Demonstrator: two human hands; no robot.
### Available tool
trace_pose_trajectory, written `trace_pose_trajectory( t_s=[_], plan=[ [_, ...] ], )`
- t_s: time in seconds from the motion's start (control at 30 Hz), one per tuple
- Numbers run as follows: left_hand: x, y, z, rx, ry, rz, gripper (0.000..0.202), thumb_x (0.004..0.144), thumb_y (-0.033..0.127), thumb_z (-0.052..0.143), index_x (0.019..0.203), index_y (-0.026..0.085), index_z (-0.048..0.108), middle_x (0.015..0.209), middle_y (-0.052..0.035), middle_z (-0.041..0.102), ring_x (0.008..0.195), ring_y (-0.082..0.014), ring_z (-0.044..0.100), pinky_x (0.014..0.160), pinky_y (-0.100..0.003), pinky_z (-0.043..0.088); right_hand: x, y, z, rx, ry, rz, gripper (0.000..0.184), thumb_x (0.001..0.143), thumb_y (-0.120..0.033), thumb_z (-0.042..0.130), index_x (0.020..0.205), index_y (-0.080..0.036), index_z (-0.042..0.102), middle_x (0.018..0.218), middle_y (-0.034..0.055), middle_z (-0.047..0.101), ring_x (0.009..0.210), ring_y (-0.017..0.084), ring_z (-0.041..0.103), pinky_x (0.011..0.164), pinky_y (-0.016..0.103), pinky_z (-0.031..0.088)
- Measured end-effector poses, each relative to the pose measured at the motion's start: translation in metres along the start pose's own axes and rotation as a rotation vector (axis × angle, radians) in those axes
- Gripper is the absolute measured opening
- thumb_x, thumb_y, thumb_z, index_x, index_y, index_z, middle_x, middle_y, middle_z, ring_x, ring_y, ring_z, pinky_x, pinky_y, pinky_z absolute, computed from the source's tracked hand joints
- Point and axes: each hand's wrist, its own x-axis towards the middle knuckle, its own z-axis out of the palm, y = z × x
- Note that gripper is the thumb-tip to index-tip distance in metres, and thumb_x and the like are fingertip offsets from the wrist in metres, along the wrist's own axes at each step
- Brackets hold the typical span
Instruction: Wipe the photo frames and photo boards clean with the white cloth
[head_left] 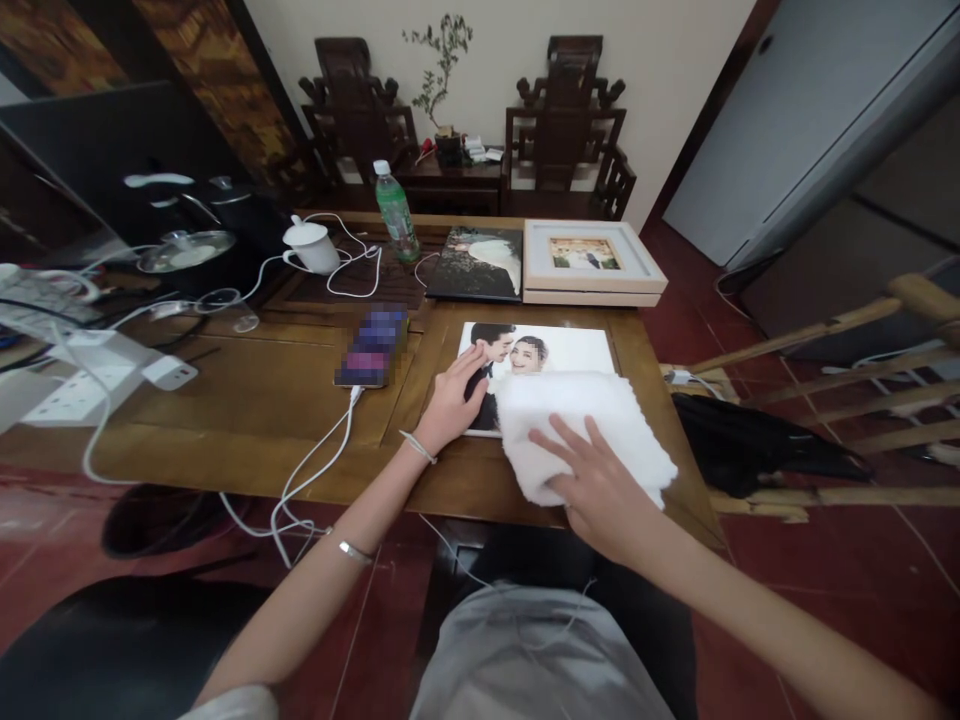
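Observation:
A photo panel [581, 350] with a couple pictured on a white ground lies flat near the table's front right. My left hand [452, 400] rests on its left side, fingers stretched out over the picture. Across the panel's lower right part lies a folded white towel [611, 405], which also reaches past the panel's front edge. On top of the towel is my right hand [604, 490], its fingers spread and pressed into the cloth. The towel hides that corner of the panel.
Behind the panel are a dark photo panel [469, 265] and a pale framed photo [649, 275]. A phone [373, 345] on a white cable lies to the left. Beyond it stand a green-labelled bottle [397, 215], a lidded white cup [311, 248] and a power strip [82, 385].

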Motion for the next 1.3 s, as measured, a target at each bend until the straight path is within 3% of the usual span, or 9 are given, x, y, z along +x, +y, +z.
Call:
trace_pose_trajectory(
  t_s=[0.17, 0.33, 0.47, 0.57, 0.7, 0.83, 0.93, 1.07, 1.3],
  plan=[
    [0.001, -0.002, -0.002, -0.004, -0.012, 0.002, 0.042, 0.09, 0.021, 0.047, 0.132, 0.018, 0.051, 0.145, -0.0087, 0.043, 0.136, -0.0217, 0.037, 0.113, -0.046, 0.029, 0.039, 0.027, -0.007, 0.026, -0.049, 0.06, 0.047, 0.068, 0.002, 0.043, 0.102, -0.017, 0.069, 0.139, 0.0095, 0.05, 0.136, 0.034, 0.031, 0.108, 0.063, 0.023],
    [0.001, -0.001, -0.003, -0.02, -0.014, 0.02, 0.041, 0.091, 0.022, 0.047, 0.132, 0.02, 0.052, 0.145, -0.0081, 0.043, 0.137, -0.0215, 0.037, 0.114, -0.046, 0.028, 0.098, 0.081, -0.005, 0.029, 0.021, 0.169, 0.043, 0.076, -0.003, 0.044, 0.111, -0.016, 0.065, 0.124, 0.0139, 0.061, 0.13, 0.031, 0.041, 0.106, 0.057, 0.026],
    [0.001, 0.001, -0.004, -0.023, -0.018, 0.021, 0.041, 0.091, 0.022, 0.046, 0.131, 0.017, 0.052, 0.145, -0.0096, 0.043, 0.136, -0.021, 0.037, 0.114, -0.045, 0.028, 0.119, 0.103, -0.004, 0.021, 0.079, 0.236, 0.045, 0.074, 0.0, 0.041, 0.109, -0.015, 0.065, 0.114, 0.0149, 0.065, 0.124, 0.03, 0.047, 0.102, 0.053, 0.029],
    [0.001, 0.002, -0.004, -0.029, -0.012, 0.027, 0.041, 0.091, 0.022, 0.046, 0.131, 0.016, 0.053, 0.145, -0.0104, 0.044, 0.136, -0.0204, 0.037, 0.114, -0.043, 0.028, 0.112, 0.094, -0.001, -0.027, 0.07, 0.217, 0.045, 0.075, -0.001, 0.041, 0.111, -0.013, 0.064, 0.126, 0.0169, 0.058, 0.13, 0.033, 0.04, 0.104, 0.058, 0.026],
    [0.001, 0.002, -0.003, -0.011, -0.013, 0.001, 0.042, 0.091, 0.021, 0.047, 0.132, 0.017, 0.051, 0.146, -0.0093, 0.043, 0.137, -0.021, 0.036, 0.114, -0.044, 0.028, 0.075, 0.057, 0.003, -0.075, 0.005, 0.136, 0.042, 0.073, -0.002, 0.044, 0.108, -0.012, 0.066, 0.141, 0.0143, 0.048, 0.136, 0.038, 0.029, 0.106, 0.065, 0.021],
    [0.001, 0.003, -0.003, 0.002, -0.027, -0.014, 0.043, 0.091, 0.02, 0.046, 0.134, 0.019, 0.049, 0.147, -0.0086, 0.041, 0.137, -0.0215, 0.035, 0.114, -0.045, 0.027, 0.031, 0.015, 0.001, -0.057, -0.037, 0.022, 0.039, 0.071, 0.0, 0.046, 0.098, -0.015, 0.07, 0.142, 0.012, 0.046, 0.136, 0.04, 0.029, 0.106, 0.067, 0.023],
    [0.001, 0.003, -0.003, 0.006, -0.027, -0.006, 0.043, 0.091, 0.02, 0.046, 0.133, 0.018, 0.05, 0.147, -0.0089, 0.041, 0.138, -0.0213, 0.034, 0.114, -0.044, 0.028, 0.018, 0.001, -0.005, -0.02, -0.066, -0.025, 0.037, 0.069, 0.0, 0.047, 0.093, -0.016, 0.071, 0.142, 0.0112, 0.047, 0.135, 0.039, 0.03, 0.105, 0.067, 0.025],
    [0.002, 0.002, -0.004, 0.005, -0.03, 0.013, 0.043, 0.091, 0.02, 0.045, 0.134, 0.019, 0.049, 0.146, -0.0084, 0.041, 0.138, -0.0211, 0.035, 0.113, -0.046, 0.028, 0.037, 0.014, -0.01, 0.02, -0.079, -0.001, 0.044, 0.07, 0.001, 0.044, 0.101, -0.017, 0.069, 0.139, 0.0088, 0.051, 0.135, 0.035, 0.033, 0.106, 0.063, 0.026],
    [0.001, 0.0, -0.004, -0.024, -0.018, 0.024, 0.042, 0.092, 0.023, 0.046, 0.134, 0.021, 0.049, 0.145, -0.0079, 0.043, 0.137, -0.0216, 0.035, 0.114, -0.047, 0.027, 0.116, 0.07, -0.008, -0.006, -0.004, 0.154, 0.042, 0.076, -0.003, 0.042, 0.11, -0.015, 0.064, 0.114, 0.0168, 0.065, 0.122, 0.032, 0.048, 0.101, 0.052, 0.031]
  ],
)
